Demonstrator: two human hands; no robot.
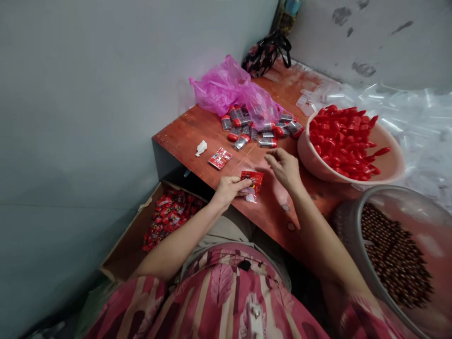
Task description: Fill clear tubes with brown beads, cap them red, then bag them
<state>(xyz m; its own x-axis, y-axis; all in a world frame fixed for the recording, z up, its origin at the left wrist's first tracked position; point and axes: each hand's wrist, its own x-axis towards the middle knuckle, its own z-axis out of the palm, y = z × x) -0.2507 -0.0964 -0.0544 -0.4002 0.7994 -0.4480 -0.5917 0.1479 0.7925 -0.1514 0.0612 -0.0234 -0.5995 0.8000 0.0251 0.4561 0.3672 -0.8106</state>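
Note:
My left hand (pixel 229 190) pinches a small red printed plastic packet (pixel 255 181) by its left side, just above the near edge of the reddish table (pixel 197 125). The packet's lower part is clear. To its right, my right hand (pixel 285 168) hovers over the table, fingers loosely bent and slightly apart, with nothing visible in them. Beyond that hand lie several small clear containers (pixel 242 141) with red caps and dark contents. A flat stack of red packets (pixel 220 158) rests left of the containers, beside a crumpled white scrap (pixel 201 148).
A pink plastic bag (pixel 226 87) partly covers the containers. At right stand a pink bowl (pixel 395 160) of red plastic pieces and a grey basin (pixel 358 230) of brown balls. Below the table's left edge, a cardboard box (pixel 122 249) holds many red-wrapped items. A dark patterned bag (pixel 263 54) sits behind.

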